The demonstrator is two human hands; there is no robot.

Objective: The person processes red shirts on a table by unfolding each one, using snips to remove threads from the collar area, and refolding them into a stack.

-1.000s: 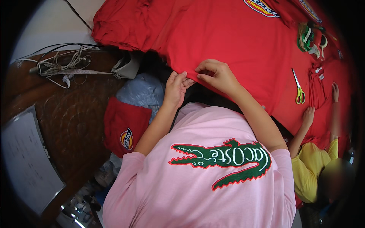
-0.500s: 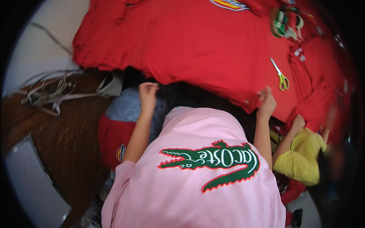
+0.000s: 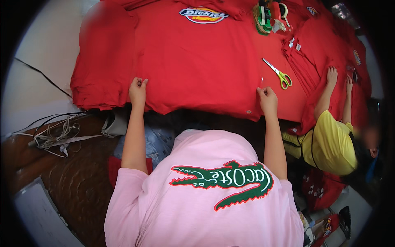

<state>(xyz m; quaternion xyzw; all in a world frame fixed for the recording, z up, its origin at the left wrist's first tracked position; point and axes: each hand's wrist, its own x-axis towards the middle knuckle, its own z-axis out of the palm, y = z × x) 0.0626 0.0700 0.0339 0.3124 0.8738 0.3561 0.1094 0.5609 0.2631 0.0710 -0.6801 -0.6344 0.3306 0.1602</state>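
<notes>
A red T-shirt [image 3: 197,70] with an oval badge print lies spread flat on the table before me. My left hand [image 3: 138,91] pinches its left edge, close to the hem. At the opposite edge, my right hand [image 3: 268,100] has thumb and fingers closed on the fabric above the lower corner. The hem droops slightly toward me between both hands. To the right of my right hand lie scissors [image 3: 279,75] with yellow-green handles, blades pointing away. A heap of red garments [image 3: 103,61] sits just left of my left hand.
Further back stand a green tape dispenser [image 3: 261,18] and a white tape roll [image 3: 284,12]. On the right, a co-worker in yellow [image 3: 329,144] reaches onto other red shirts [image 3: 321,49]. Tangled cables [image 3: 53,138] lie at the left, and blue fabric [image 3: 154,142] sits below the table edge.
My left hand has moved from below the hem up onto the shirt's left edge. The right hand stays at the right edge, and the shirt lies flatter. The view has shifted right.
</notes>
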